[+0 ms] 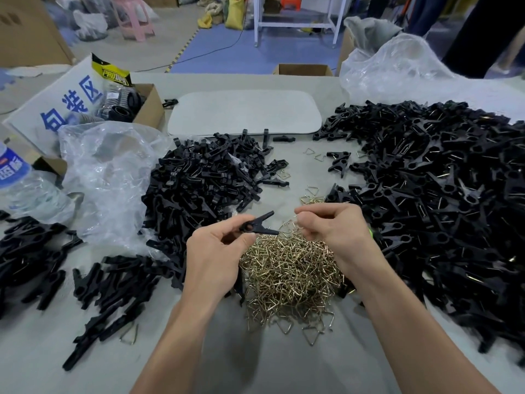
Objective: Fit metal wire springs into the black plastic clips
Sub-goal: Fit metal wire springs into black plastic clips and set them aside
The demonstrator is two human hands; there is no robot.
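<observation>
My left hand (216, 251) pinches a black plastic clip (260, 224) whose two jaws are spread and point right. My right hand (332, 226) pinches a brass-coloured wire spring (289, 224) just to the right of the clip's jaws. Both hands hover over a heap of loose wire springs (289, 274) in the table's middle. A pile of black clips (204, 183) lies to the left of my hands. A much larger pile of black clips with springs in them (443, 200) covers the right side.
A clear plastic bag (108, 177) and a water bottle (22, 183) lie at the left, with more black clips (34, 251) at the left edge. A grey pad (244, 112) sits at the back, beside a cardboard box (147, 106). Another plastic bag (397, 66) is back right.
</observation>
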